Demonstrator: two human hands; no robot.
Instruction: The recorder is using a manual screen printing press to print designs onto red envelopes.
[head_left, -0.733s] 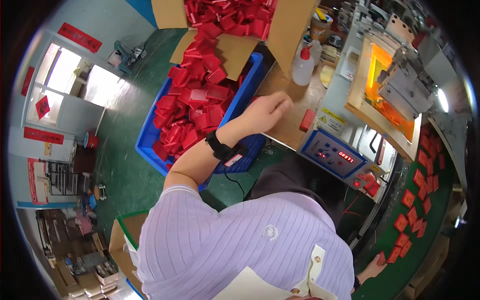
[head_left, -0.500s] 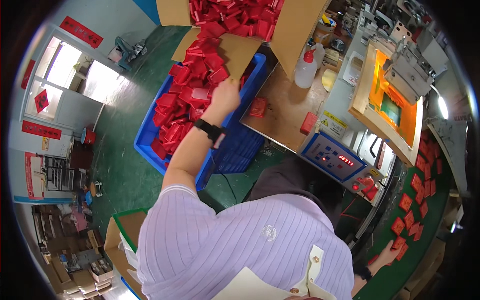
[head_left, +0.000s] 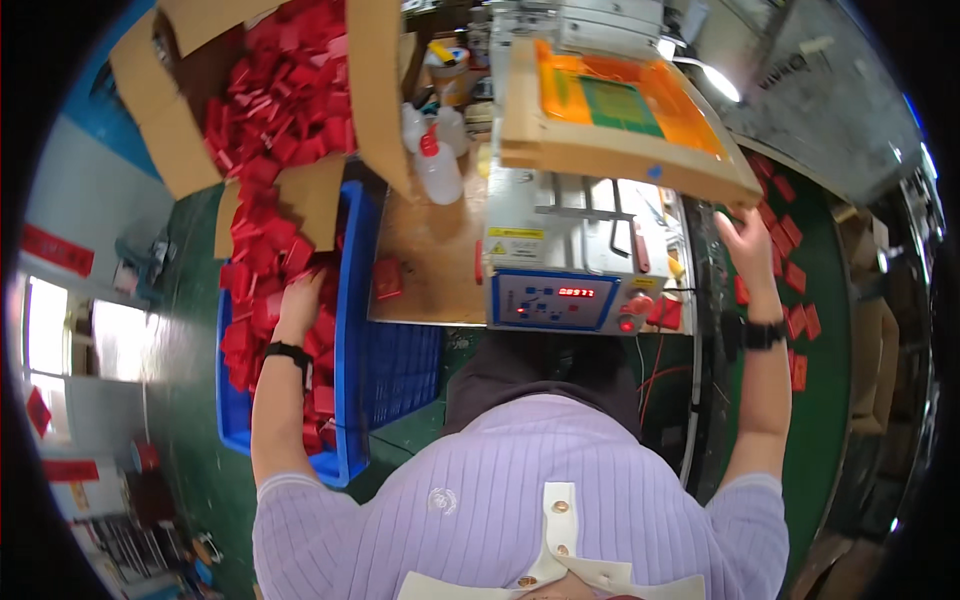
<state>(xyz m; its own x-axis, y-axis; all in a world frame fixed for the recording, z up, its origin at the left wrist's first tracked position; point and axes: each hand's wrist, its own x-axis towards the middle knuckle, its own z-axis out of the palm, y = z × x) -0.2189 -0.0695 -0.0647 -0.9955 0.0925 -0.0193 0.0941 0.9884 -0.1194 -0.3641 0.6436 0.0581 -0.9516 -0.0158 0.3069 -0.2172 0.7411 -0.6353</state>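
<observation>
My left hand [head_left: 300, 302] is down in the blue plastic crate [head_left: 351, 300], its fingers curled in on a red plastic case among a heap of red plastic cases [head_left: 262, 255]. Their tips are partly hidden and blurred. At the right, my right hand [head_left: 745, 243] is raised with thumb and fingers apart, nothing in it. Its fingertips are close to or touching the near right corner of the wooden-framed printing screen [head_left: 640, 167]; which, I cannot tell. Orange film and a green mesh patch fill that frame, which is tilted up over the machine.
A cardboard box [head_left: 375, 90] of red cases opens onto the crate. A squeeze bottle [head_left: 438, 172] and one red case [head_left: 388, 279] stand on the wooden tabletop [head_left: 425, 240]. Before me is a blue control panel [head_left: 552, 301]. Red cases lie on a green conveyor belt [head_left: 822, 290] at the right.
My view has turned right. My right hand has left the red cases on the green belt and come up to the screen frame. My left hand is still among the cases in the crate.
</observation>
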